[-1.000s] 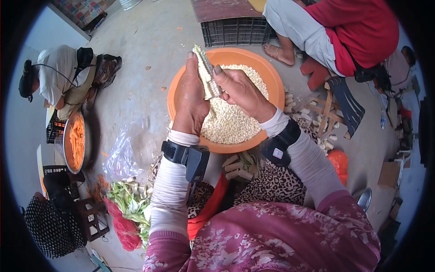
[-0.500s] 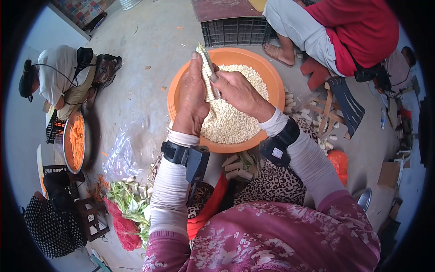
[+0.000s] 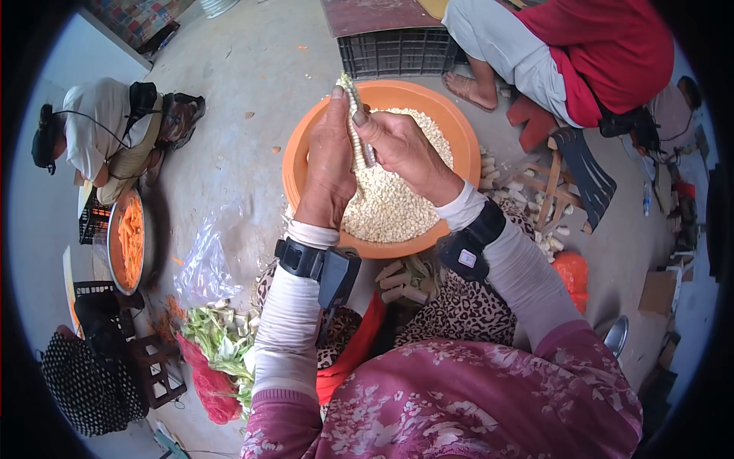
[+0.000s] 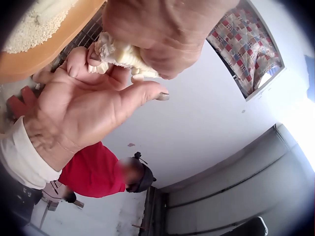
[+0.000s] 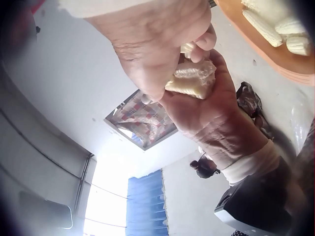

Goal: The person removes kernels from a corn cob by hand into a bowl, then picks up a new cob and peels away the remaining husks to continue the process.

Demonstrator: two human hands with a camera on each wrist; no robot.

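Observation:
Both hands meet over a wide orange basin (image 3: 468,164) heaped with pale corn kernels (image 3: 394,206). My left hand (image 3: 329,164) holds a corn cob (image 3: 359,157) upright along its palm, thumb near the top end. Against the cob's other side, my right hand (image 3: 413,157) grips with its thumb on the rows. In the right wrist view the cob (image 5: 194,81) shows a stripped, rough face beside rows of kernels. Loose kernels (image 4: 101,68) sit at the right fingers in the left wrist view.
Whole cobs (image 5: 263,28) lie in the basin. Stripped cobs (image 3: 401,281) are on the floor by the knees, near green husks (image 3: 222,336) and a clear plastic bag (image 3: 206,264). A black crate (image 3: 394,53) stands behind; a person in red (image 3: 604,53) sits at right.
The cob has shifted slightly right and turned between the hands, showing different rows. The right thumb has moved up along it, while the left hand keeps its hold.

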